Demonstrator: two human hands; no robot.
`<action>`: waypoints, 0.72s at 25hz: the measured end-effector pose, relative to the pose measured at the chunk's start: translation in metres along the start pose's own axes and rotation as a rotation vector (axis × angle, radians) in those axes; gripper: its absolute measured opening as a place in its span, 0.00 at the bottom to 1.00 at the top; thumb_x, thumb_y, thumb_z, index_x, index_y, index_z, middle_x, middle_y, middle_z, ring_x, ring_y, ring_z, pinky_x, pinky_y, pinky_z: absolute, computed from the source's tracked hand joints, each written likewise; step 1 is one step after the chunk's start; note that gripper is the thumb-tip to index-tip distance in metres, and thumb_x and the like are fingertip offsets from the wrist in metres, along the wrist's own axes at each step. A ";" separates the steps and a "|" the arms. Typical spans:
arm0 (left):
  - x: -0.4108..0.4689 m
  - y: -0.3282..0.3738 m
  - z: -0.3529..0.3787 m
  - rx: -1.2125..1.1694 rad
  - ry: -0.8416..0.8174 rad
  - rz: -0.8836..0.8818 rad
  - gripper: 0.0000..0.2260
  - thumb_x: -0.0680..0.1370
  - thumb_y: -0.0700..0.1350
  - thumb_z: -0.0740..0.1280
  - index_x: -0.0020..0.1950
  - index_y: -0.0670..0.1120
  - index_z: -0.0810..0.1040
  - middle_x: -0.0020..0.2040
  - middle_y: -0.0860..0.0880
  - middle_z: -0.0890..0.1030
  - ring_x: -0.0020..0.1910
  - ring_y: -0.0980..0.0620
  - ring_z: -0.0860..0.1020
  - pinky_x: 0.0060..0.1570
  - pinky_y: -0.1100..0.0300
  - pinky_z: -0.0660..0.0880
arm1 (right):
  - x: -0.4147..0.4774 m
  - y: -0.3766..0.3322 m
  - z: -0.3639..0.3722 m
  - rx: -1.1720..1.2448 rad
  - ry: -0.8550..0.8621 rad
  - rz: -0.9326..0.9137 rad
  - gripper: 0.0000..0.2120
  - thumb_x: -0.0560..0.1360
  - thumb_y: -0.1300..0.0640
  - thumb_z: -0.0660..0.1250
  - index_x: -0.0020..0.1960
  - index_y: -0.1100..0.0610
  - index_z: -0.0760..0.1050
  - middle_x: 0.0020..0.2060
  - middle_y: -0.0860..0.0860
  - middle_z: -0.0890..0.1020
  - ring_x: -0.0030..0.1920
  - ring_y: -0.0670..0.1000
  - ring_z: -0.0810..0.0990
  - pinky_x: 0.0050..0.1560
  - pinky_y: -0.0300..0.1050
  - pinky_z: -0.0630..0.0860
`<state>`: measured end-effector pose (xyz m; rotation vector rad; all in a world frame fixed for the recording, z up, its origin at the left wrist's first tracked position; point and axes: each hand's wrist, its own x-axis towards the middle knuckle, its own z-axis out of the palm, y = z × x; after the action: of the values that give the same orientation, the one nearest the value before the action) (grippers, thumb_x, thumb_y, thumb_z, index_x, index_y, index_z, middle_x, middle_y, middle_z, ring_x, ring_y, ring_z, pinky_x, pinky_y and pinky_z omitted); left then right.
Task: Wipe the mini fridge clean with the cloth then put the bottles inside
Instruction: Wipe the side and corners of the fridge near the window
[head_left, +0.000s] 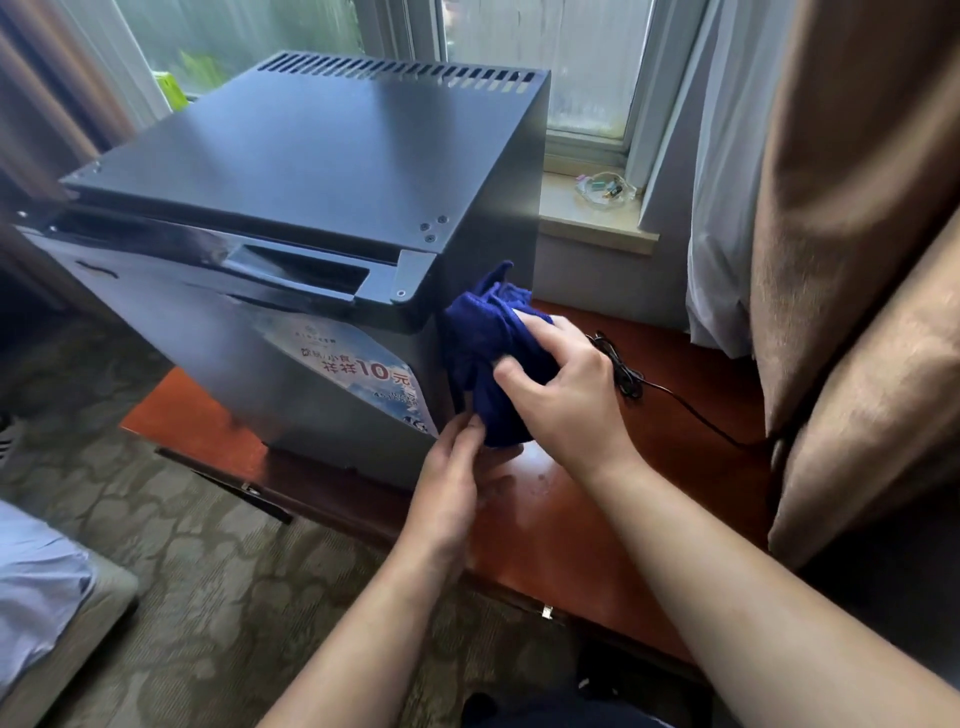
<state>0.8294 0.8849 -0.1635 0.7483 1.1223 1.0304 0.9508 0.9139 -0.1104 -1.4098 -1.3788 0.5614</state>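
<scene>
A black mini fridge (311, 171) stands on a red-brown wooden table (561, 519), its door shut and a price sticker (363, 371) on the front. A bunched dark blue cloth (480, 343) lies against the fridge's right front corner. My right hand (561, 384) grips the cloth from the right, fingers curled over it. My left hand (452, 483) sits just below, its fingertips pinching the cloth's lower end by the fridge's bottom corner. No bottles are in view.
A black power cord (631, 379) trails across the table to the right of the fridge. Brown curtains (857, 260) hang at right, a window sill (592, 223) with a glass ashtray (605, 189) sits behind. Patterned carpet (208, 571) lies below, a bed corner (36, 582) at lower left.
</scene>
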 end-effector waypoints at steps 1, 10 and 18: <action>-0.001 0.007 0.003 -0.032 -0.008 0.011 0.13 0.86 0.49 0.57 0.65 0.51 0.77 0.50 0.53 0.88 0.51 0.51 0.86 0.50 0.53 0.78 | 0.005 -0.006 0.000 0.019 0.017 -0.017 0.19 0.71 0.59 0.70 0.61 0.55 0.85 0.52 0.48 0.84 0.53 0.44 0.83 0.60 0.33 0.75; -0.009 0.040 0.019 -0.142 -0.039 0.072 0.13 0.85 0.51 0.57 0.59 0.52 0.80 0.49 0.51 0.88 0.47 0.51 0.85 0.48 0.53 0.77 | 0.027 -0.024 -0.001 0.127 0.044 -0.049 0.17 0.72 0.53 0.71 0.61 0.47 0.84 0.52 0.51 0.85 0.53 0.46 0.85 0.60 0.48 0.81; -0.008 0.028 0.013 -0.149 0.022 -0.016 0.13 0.84 0.53 0.59 0.59 0.52 0.82 0.49 0.51 0.88 0.49 0.51 0.85 0.50 0.53 0.76 | 0.020 -0.007 0.007 0.072 -0.026 0.011 0.16 0.74 0.55 0.73 0.62 0.47 0.84 0.53 0.48 0.81 0.54 0.42 0.83 0.60 0.35 0.77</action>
<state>0.8335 0.8882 -0.1320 0.6097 1.0561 1.0983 0.9466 0.9331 -0.1001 -1.3577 -1.3592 0.6327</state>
